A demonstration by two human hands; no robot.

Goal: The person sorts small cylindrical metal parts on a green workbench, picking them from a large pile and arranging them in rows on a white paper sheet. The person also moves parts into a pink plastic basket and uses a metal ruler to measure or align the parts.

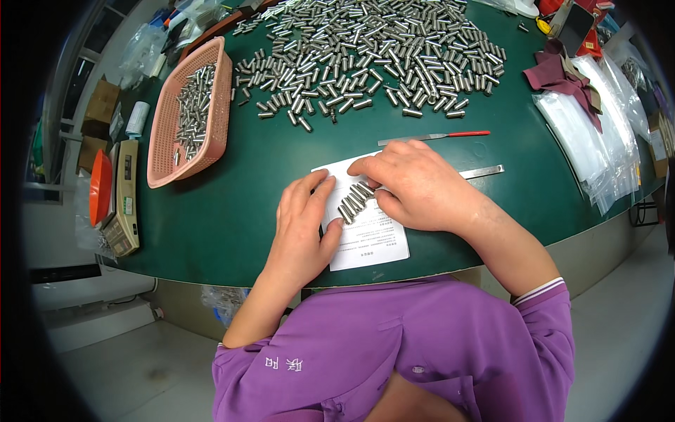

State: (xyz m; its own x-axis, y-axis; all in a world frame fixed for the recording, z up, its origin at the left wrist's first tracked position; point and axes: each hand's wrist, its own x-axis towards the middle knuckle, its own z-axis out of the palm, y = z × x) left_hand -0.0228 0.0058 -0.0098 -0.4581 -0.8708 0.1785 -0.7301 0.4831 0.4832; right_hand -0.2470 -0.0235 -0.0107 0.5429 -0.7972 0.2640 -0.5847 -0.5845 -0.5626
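Observation:
A slanted row of short, shiny metal pins [354,204] lies side by side on a white printed sheet [369,250]. My left hand [299,228] rests at the row's left end, thumb and fingers apart, its thumb tip beside the nearest pin. Curled over the far right end is my right hand [422,186], with the last pins between its thumb and index finger. The right hand hides part of that end. Just beyond it lies a thin file with a red handle [467,133]. A flat metal strip [485,171] sticks out from behind the right wrist.
A large heap of similar metal pins [380,56] spreads over the far side of the green table [274,155]. At left stand a pink plastic basket [158,144] holding more pins and a scale [125,204]. Clear plastic bags [583,151] and a maroon cloth [562,77] lie at right.

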